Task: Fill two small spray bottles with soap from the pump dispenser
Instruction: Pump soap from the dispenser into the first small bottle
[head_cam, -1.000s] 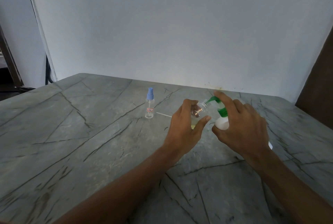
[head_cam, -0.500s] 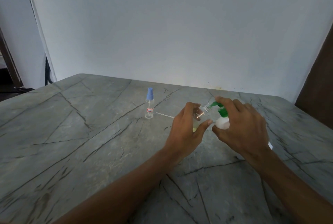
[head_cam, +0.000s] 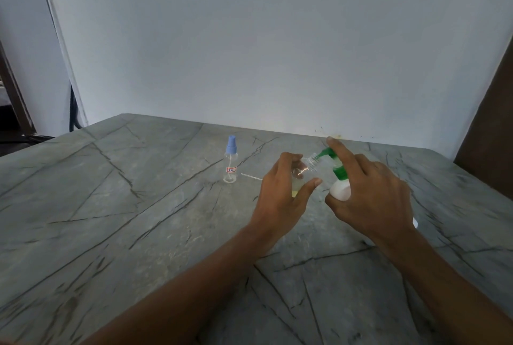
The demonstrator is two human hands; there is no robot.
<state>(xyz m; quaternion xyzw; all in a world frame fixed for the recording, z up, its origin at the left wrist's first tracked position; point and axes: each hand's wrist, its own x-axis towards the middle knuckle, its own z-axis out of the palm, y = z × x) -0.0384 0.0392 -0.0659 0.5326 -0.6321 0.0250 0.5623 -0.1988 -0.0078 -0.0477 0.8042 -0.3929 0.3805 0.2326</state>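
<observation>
The index finger of the right hand sits higher than it did half a second ago, and the green pump head has risen with it. I judge that one stroke is over and the pump is reset for the next. The nozzle tip still meets the threaded mouth of the uncapped spray bottle, which leans toward it. A little yellowish soap shows at its bottom, so this first fill looks barely begun and needs more strokes.

The left hand grips this clear bottle, fingers curled round the far side and thumb across the near side. The bottle is held just above the surface, near its middle. At the bottle's 3 o'clock, the right hand wraps the white body of the pump dispenser, with the index finger stretched out over the pump head.

The second spray bottle stands upright on the surface, well apart at 9 o'clock. Its blue sprayer is still on and it looks empty. A thin white tube lies between the two bottles, probably the removed sprayer's dip tube. A small white piece peeks from behind the right wrist at 5 o'clock, but I cannot tell what it is.
</observation>
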